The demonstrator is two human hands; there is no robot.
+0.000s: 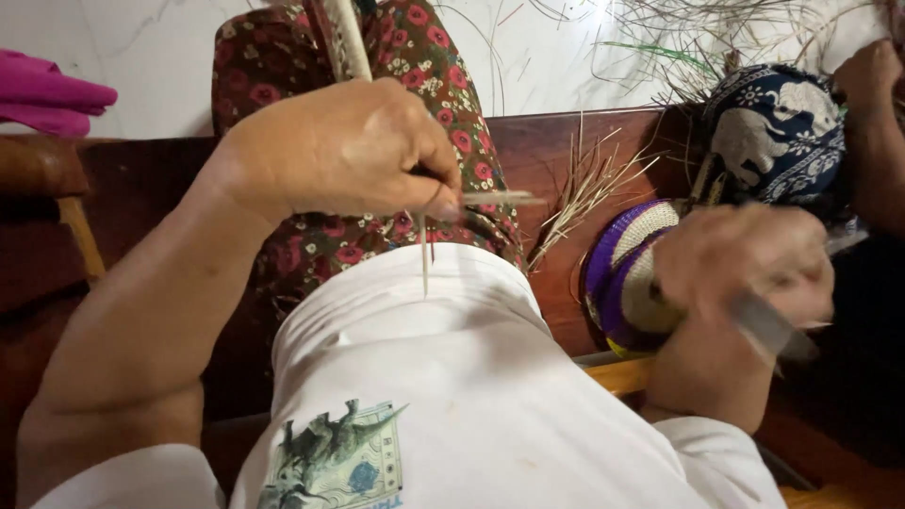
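Observation:
My left hand (pixel 349 151) is closed around thin pale reed strips (pixel 351 42); one strip runs up past my floral trouser leg (pixel 283 57), another end pokes out to the right near my fingers. My right hand (pixel 745 259), blurred, grips a flat grey blade (pixel 768 325) that points down and right. Just left of that hand sits a woven purple-and-cream piece (pixel 627 273), partly hidden by the hand. My white shirt (pixel 443 377) fills the lower middle.
Loose dry reeds (pixel 584 188) lie on the dark wooden bench (pixel 566 141). Another person's hand (pixel 872 85) and blue patterned cloth (pixel 773 132) are at the upper right. More grass strands (pixel 688 38) litter the white floor. Pink fabric (pixel 42 94) lies at the far left.

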